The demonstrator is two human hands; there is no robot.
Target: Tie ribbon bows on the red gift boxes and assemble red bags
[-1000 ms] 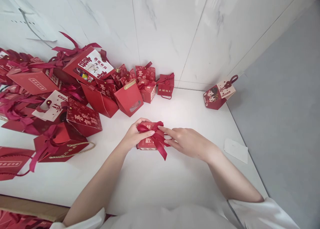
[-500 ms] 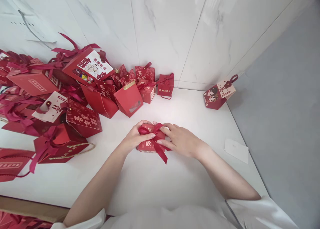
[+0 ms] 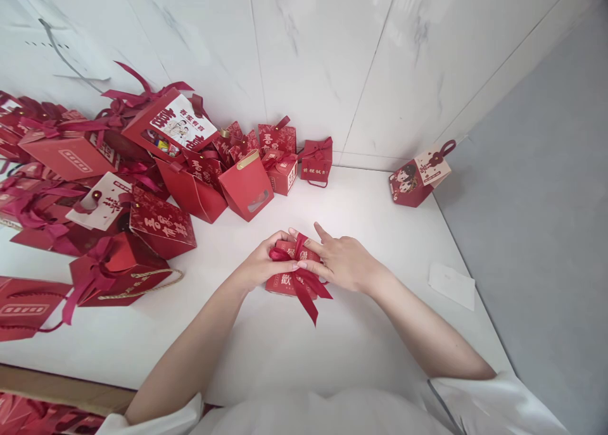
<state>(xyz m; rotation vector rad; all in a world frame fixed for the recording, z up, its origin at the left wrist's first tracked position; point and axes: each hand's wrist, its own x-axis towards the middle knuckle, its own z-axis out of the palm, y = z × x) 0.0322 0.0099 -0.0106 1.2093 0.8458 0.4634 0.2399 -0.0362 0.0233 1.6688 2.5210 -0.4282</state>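
Marble-patterned tiles (image 3: 313,61) back a white tabletop (image 3: 370,213), which I look down on. At the lower left corner, one brown carton (image 3: 61,384) holds red packaging (image 3: 42,416), too jumbled to count. Above it, red gift boxes (image 3: 164,223) crowd the table, overlapping so much that I can't give a full number. One at the near side has a gold cord handle (image 3: 154,282). Another, propped on the heap, is a box with a white printed panel (image 3: 161,121); colourful contents (image 3: 166,145) show through its window. At the heap's right end stand one plain red box with a window (image 3: 247,185), its contents unclear, and one small red box with a cord loop (image 3: 316,159).

In front of these, near the middle of the table, is the one red box (image 3: 285,286) between my hands. My left hand (image 3: 263,264) grips its left side, thumb across the bow (image 3: 306,299), which has two tails hanging toward me. My right hand (image 3: 344,261) is partly open, forefinger lifted, thumb and another finger at the bow; whether they pinch it is unclear. Farther right stand one lone box (image 3: 413,182) with printed figures and, nearer me, one white slip (image 3: 451,286).
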